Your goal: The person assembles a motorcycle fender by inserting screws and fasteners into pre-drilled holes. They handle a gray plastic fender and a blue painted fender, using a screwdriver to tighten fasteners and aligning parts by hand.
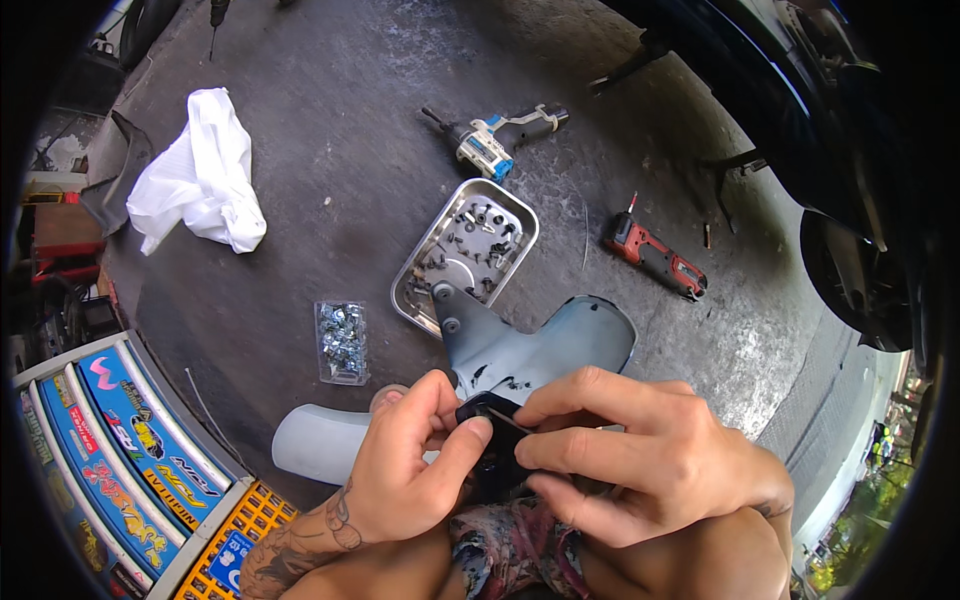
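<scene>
You had both hands pinched on a small black plastic part [490,450] right over your lap. Your left hand [410,470] was closed on its left edge, thumb and forefinger clamped tight, and your right hand [640,460] gripped the right side with the fingers curled over the top. Just behind it, a grey-blue body panel [540,345] lay on the concrete floor [340,150], its end touching a metal tray [420,270] full of screws. Near the tray sat a clear bag of bolts [342,342], a blue cordless drill [495,140], a red power screwdriver [655,257] and, well apart to the left, a white rag [200,175].
</scene>
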`<state>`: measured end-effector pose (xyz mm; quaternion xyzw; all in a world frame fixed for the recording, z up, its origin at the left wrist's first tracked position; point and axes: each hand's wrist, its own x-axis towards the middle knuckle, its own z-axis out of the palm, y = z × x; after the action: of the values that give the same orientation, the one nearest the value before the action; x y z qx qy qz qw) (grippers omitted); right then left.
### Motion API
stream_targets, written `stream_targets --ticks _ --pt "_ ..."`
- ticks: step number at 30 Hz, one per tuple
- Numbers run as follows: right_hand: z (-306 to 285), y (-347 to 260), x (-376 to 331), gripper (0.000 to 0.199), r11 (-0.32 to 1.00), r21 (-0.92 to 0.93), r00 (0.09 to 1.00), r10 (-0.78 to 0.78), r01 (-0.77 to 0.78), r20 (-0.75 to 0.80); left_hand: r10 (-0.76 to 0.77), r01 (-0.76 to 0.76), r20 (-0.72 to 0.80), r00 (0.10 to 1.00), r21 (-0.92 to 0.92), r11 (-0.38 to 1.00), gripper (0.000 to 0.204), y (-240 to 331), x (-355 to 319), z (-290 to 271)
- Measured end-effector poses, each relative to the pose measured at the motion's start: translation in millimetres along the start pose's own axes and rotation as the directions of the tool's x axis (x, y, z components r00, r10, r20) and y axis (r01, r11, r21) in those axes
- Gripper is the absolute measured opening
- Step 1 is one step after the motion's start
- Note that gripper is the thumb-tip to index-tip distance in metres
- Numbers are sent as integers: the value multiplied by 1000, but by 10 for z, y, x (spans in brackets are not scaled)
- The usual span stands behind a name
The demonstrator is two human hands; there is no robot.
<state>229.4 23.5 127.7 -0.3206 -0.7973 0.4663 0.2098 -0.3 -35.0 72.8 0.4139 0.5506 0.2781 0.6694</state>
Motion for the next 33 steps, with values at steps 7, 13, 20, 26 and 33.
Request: stream_targets --ticks 7,13,20,26,33 --pt "262 -11 -66 18 745 -667 940 228 -2 252 141 -146 40 989 340 929 23 -210 24 229" --pt "568 326 -202 18 714 -699 956 226 -32 187 122 -124 27 992 365 923 22 -368 130 328" --pt "453 308 -156 16 803 -594 967 186 -47 175 188 -188 38 981 382 905 23 -346 87 318" --pt "441 270 -128 14 807 -588 959 210 -59 191 109 -114 36 993 296 948 22 -366 75 344" --pt "522 257 -153 15 765 -643 962 201 -36 185 98 -100 22 995 289 952 22 -399 67 352"
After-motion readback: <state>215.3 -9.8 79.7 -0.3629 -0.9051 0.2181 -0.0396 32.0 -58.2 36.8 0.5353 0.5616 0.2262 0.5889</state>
